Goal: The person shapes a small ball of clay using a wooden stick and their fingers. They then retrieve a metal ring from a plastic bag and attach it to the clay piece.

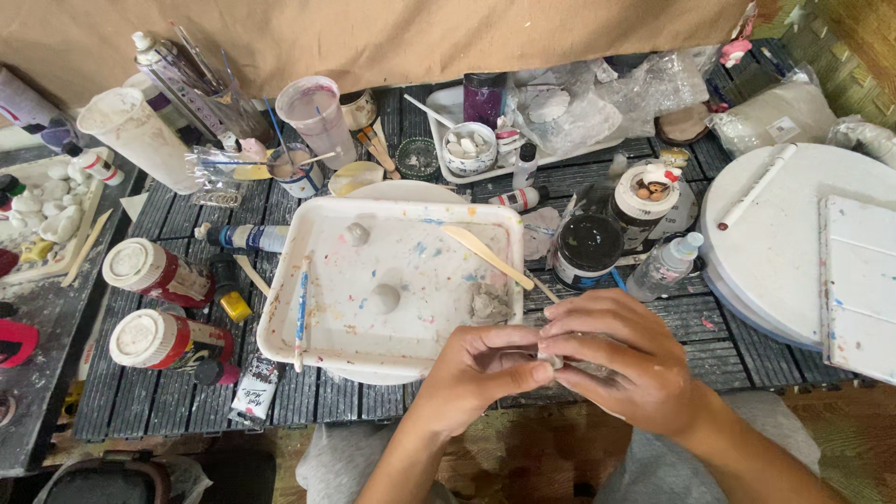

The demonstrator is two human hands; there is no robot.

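On the far left of the dark slatted table (672, 322) sit two red bottles with white caps (154, 273), lying on their sides with the caps pointing left, and a paint tube (257, 389) near the front edge. Next over, a white tray (392, 280) speckled with paint holds a blue-handled brush (301, 303) running front to back along its left side, two small grey clay balls (384, 298), a rough clay lump (489, 305) at the right front corner and a wooden stick (488, 256) lying diagonally, blade end toward upper left. Just in front of the tray's right corner, left hand (481, 371) and right hand (623, 359) meet, fingertips pressed together on a small pale clay piece (549, 357); both hands are closed around it, thumbs on top. Piece mostly hidden by fingers, so long axis and which way it points can't be told. Behind the hands stands a black-lidded jar (587, 247) and a small clear bottle (665, 266) tilted with cap to upper right. Far right, a round white board (775, 243) carries a white pen (756, 187) lying diagonally and a square white tile (859, 280).
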